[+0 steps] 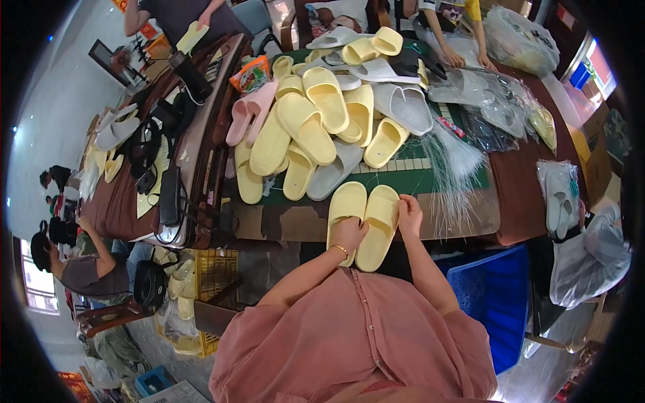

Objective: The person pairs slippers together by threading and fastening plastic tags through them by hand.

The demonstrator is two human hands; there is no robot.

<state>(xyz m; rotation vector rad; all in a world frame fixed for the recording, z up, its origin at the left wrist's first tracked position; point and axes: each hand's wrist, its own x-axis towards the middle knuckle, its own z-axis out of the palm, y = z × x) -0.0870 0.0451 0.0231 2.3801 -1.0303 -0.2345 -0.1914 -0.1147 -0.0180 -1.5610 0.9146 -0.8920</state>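
Note:
A pair of pale yellow slippers (383,208) is held side by side at the table's near edge, toes pointing away from me. My left hand (349,233) reaches over the left slipper with its fingers curled in at the inner edges where the two meet. On the outer side of the right slipper, my right hand (410,216) has its fingertips pinched together by the strap. Whatever is between those fingertips is too small to make out. Just beyond lies a heap of yellow slippers (306,127), with grey slippers (403,107) and pink slippers (250,113) among them.
Thin clear plastic strands (451,178) fan over the table's right part. Bagged slippers (504,111) lie beyond, near another person's hands (470,60). A blue bin (494,302) stands below right, a yellow crate (216,275) below left. Another table (124,195) stands at left.

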